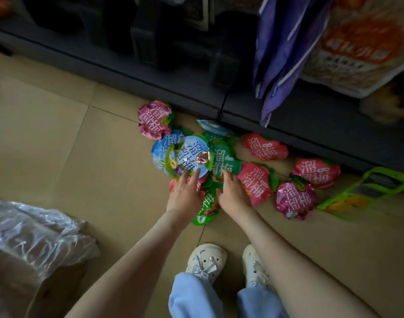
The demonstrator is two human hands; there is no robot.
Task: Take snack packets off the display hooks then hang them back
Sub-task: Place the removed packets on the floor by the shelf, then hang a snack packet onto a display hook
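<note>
Foil snack packets (256, 182), flower-shaped and pink, blue or green, lie scattered on the tan tiled floor (81, 145) under two reaching hands.
The left hand (187, 193) is spread wide, its straight fingertips resting on the lower edge of the round blue foil packet (191, 154) atop the heap and gripping nothing. The right hand (233, 193), just beside it, is likewise flat and open, fingertips touching the green foil packet (221, 159). Another green packet (206, 210) lies between the wrists. Pink packets spread out right of the right hand, and one magenta packet (154, 119) sits beyond the left hand, near the dark shelf base (150, 72). White clogs (205, 260) stand below the forearms; crinkled clear plastic sheeting (35, 230) lies far left.
</note>
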